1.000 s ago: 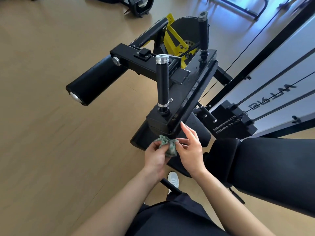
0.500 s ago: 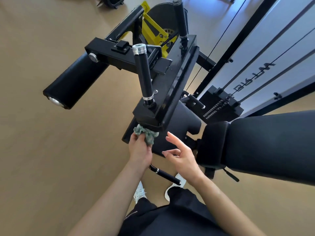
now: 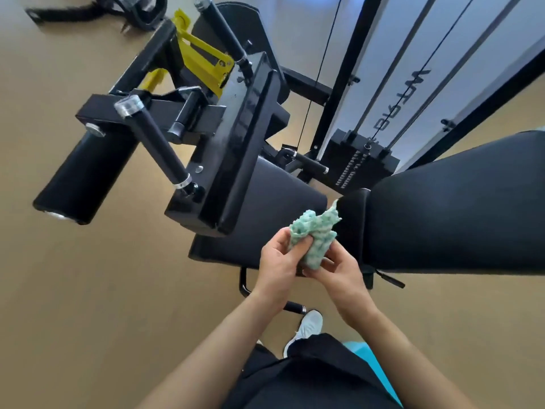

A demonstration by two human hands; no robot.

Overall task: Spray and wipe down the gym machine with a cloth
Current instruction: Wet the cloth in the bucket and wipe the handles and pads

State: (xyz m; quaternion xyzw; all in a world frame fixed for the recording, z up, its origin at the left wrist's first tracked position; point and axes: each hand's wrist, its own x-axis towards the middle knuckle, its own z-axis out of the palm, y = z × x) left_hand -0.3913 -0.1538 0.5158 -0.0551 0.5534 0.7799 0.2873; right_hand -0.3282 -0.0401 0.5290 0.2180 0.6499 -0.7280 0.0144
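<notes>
The gym machine [image 3: 236, 137] has no contact now. Half a second ago its frame corner, at 11 o'clock from the hands, was being wiped, so I judge the wiping pauses for refolding. Over the seat pad [image 3: 265, 208], the left hand [image 3: 277, 264] and right hand [image 3: 339, 273] are joined, fingers curled, both pinching the crumpled green cloth [image 3: 314, 237], at 4 o'clock from the centre.

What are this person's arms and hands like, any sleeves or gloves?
Both forearms are bare, with no sleeves in view. The left hand and right hand wear no gloves, and no watch, ring or bracelet shows.
</notes>
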